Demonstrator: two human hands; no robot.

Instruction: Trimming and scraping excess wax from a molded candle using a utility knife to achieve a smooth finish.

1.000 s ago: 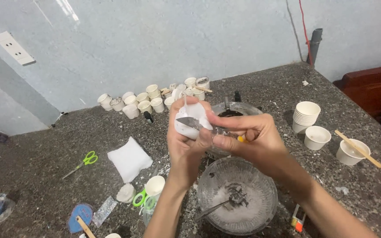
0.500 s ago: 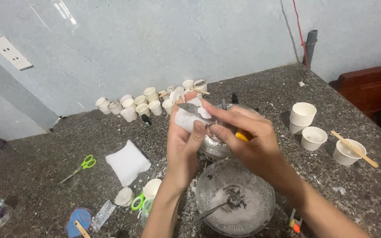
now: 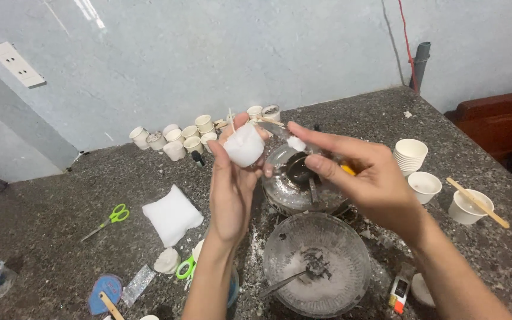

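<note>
While both hands hang over the speckled worktop [image 3: 42,219], the left hand [image 3: 230,189] grips a small white cup [image 3: 244,144] and the right hand [image 3: 370,178] pinches a dark spoon [image 3: 299,168] beside it

Fingers of the left hand are clamped around the cup, which is raised above the domed glass lid [image 3: 294,192]; the right hand's thumb and fingers are closed on the spoon, whose bowl sits just right of the cup, over the same lid. Nearer the camera than the lid lies a round glass bowl [image 3: 317,264] dusted with white powder. Left of the lid rest a white pouch [image 3: 172,214] and, farther left, green scissors [image 3: 111,217]. Right of the lid stand stacked white cups [image 3: 410,155]; behind it, a cluster of small cups [image 3: 176,141] lines the wall
</note>
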